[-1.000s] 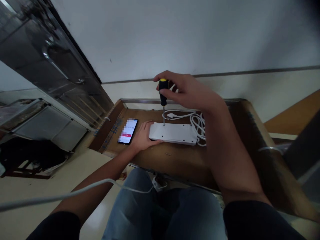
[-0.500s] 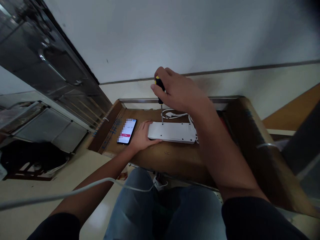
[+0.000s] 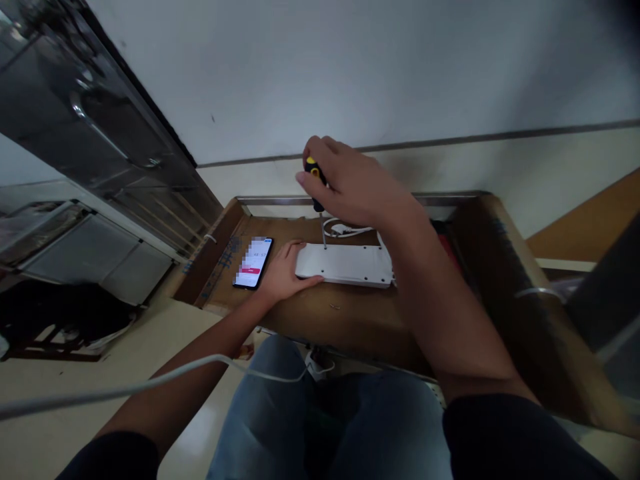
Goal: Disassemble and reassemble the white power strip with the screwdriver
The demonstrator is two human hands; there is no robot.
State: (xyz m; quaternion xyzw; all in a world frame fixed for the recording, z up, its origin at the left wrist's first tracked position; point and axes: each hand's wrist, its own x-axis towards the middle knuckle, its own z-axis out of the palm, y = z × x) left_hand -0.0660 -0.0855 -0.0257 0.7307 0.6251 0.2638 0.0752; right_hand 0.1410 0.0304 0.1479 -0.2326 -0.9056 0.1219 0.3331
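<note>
A white power strip (image 3: pixel 345 263) lies on the brown cardboard surface, its side with several dark screw holes facing up. My left hand (image 3: pixel 286 270) grips its left end, thumb along the near edge and fingers at the far edge. In my right hand (image 3: pixel 340 177) is a black-and-yellow screwdriver (image 3: pixel 316 183), held by the handle from above. Its shaft slants slightly, and the tip meets a hole near the strip's far edge. Behind the strip lies a white cord with a plug (image 3: pixel 341 229), partly hidden by my right forearm.
A phone (image 3: pixel 253 263) with a lit screen lies left of my left hand. Raised cardboard sides (image 3: pixel 520 280) border the work surface. A white cable (image 3: pixel 200 363) crosses in front over my left forearm. Close behind stands the wall (image 3: pixel 350 80), with a metal door (image 3: pixel 115 120) at left.
The screwdriver handle has tilted a little to the left with my right hand, the tip staying at the same hole. My left hand and the power strip have hardly moved.
</note>
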